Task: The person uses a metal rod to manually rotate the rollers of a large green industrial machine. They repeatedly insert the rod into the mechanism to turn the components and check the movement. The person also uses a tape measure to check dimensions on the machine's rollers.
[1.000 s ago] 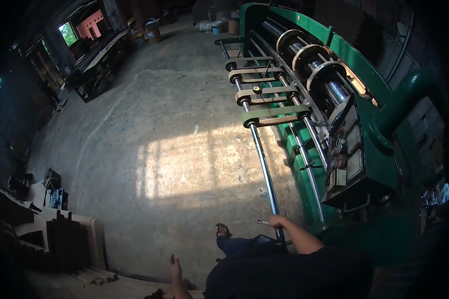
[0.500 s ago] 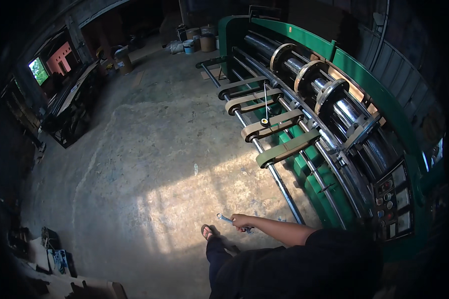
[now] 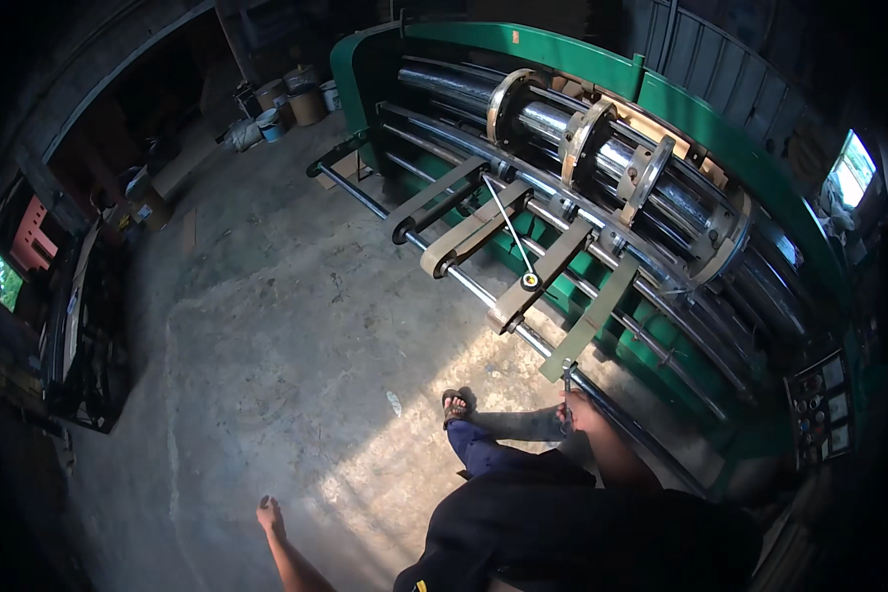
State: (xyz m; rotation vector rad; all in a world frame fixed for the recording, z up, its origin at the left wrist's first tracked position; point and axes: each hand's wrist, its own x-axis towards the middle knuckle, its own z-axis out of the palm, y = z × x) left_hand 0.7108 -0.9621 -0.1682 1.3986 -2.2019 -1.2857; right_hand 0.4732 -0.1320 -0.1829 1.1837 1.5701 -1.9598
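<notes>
My right hand (image 3: 584,409) is closed around a metal combination wrench (image 3: 567,379), its ring end pointing away from me. The wrench is close to the near end of a green belt (image 3: 594,321) on the machine's front bar (image 3: 474,286); whether they touch I cannot tell. Off to the left, my left hand (image 3: 269,514) hangs low above the floor with its fingers curled; what it holds, if anything, is too small to make out. A long thin rod with a round socket-like end (image 3: 531,281) rests across the tan belts (image 3: 553,268).
The large green machine (image 3: 365,69) with steel rollers and flanged rings (image 3: 582,138) fills the right side. Its control panel (image 3: 821,409) is at the lower right. A long dark bench (image 3: 74,326) stands at the left, and buckets (image 3: 271,125) at the back.
My view has turned and come nearer the machine. My right hand has brought the wrench from over the floor to beside the front bar. My left hand has come into view.
</notes>
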